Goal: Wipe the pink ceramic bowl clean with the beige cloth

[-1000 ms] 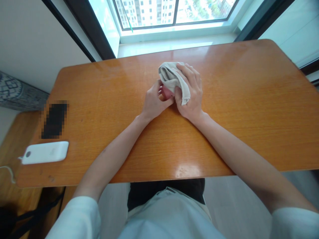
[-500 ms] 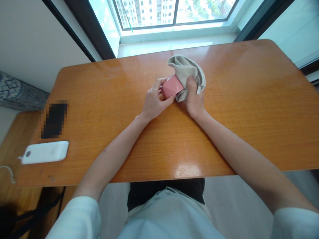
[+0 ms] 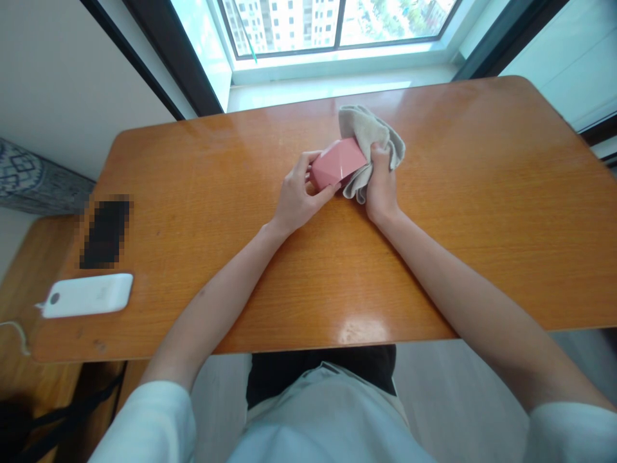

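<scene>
A pink faceted object, glossy like ceramic or plastic, is held at its left end by my left hand; its exact kind I cannot make out. The thumb lies along its near side and the fingers curl round the far side. My right hand grips a crumpled grey cloth, with the thumb on top. That cloth touches the pink object's right end and hides part of it. Both hands are over the middle of the wooden table, toward its far side.
At the table's left edge lies a white oblong device with a cable at its left end. A dark blurred-out rectangle is just beyond it. Behind the table's far edge is a window sill. A patterned grey fabric is at the far left.
My right hand has shifted slightly right with the cloth, uncovering more of the pink object. The left hand keeps its hold in nearly the same place.
</scene>
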A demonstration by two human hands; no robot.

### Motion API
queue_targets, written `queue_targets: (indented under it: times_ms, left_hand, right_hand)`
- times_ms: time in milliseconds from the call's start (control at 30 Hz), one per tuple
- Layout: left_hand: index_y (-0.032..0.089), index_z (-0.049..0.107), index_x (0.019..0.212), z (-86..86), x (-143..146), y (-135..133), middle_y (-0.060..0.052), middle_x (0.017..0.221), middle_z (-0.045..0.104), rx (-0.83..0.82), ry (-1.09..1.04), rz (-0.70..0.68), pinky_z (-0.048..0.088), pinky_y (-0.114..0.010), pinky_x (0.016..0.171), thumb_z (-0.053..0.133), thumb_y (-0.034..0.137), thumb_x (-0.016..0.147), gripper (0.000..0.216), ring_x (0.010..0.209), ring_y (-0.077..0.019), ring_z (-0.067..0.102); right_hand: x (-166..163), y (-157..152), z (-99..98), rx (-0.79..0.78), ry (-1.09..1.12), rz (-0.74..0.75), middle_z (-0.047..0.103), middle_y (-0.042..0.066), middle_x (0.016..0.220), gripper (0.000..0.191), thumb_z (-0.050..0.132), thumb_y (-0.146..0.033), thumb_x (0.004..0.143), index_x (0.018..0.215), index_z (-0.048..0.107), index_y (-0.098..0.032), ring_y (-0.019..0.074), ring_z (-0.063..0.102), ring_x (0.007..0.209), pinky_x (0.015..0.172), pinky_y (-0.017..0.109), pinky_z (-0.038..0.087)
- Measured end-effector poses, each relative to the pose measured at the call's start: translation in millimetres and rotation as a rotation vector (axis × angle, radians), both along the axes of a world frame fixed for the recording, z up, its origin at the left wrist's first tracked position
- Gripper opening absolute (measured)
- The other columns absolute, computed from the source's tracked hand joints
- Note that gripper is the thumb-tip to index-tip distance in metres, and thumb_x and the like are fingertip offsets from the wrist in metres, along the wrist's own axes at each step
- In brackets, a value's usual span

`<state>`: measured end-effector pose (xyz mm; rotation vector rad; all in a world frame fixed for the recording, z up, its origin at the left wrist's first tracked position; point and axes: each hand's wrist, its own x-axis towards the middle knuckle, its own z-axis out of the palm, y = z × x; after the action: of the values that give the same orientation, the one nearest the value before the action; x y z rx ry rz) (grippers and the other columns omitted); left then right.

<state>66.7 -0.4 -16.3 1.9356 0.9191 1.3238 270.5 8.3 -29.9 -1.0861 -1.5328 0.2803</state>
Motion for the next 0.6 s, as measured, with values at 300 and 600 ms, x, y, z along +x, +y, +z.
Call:
queue_targets:
  times_ms: [300, 600]
  left_hand:
    - [0.028, 0.066, 0.140, -3.4, -3, 4, -0.008, 0.141, 0.077, 0.063, 0.053, 0.027, 0.064, -0.038, 0.105, 0.088, 0.060, 0.090, 0.064, 0.123, -0.0270, 0.076]
    - [0.028, 0.064, 0.142, -8.0, -2, 7, -0.007, 0.141, 0.077, 0.088, 0.052, 0.021, 0.064, -0.041, 0.105, 0.083, 0.062, 0.093, 0.062, 0.125, -0.0263, 0.076]
  right_hand:
    - [3, 5, -15.5, -0.064, 0.090, -0.116, 0.083, 0.007, 0.132, 0.067, 0.028, -0.072, 0.113, 0.141, 0.072, -0.030, 0.0291, 0.073, 0.138, 0.122, 0.053, 0.057]
    - [-12, -25, 16.1, 0.173, -0.251, 0.017, 0.059, 0.007, 0.171, 0.061, 0.036, -0.063, 0.115, 0.167, 0.048, -0.034, 0.0297, 0.048, 0.166, 0.138, 0.058, 0.040]
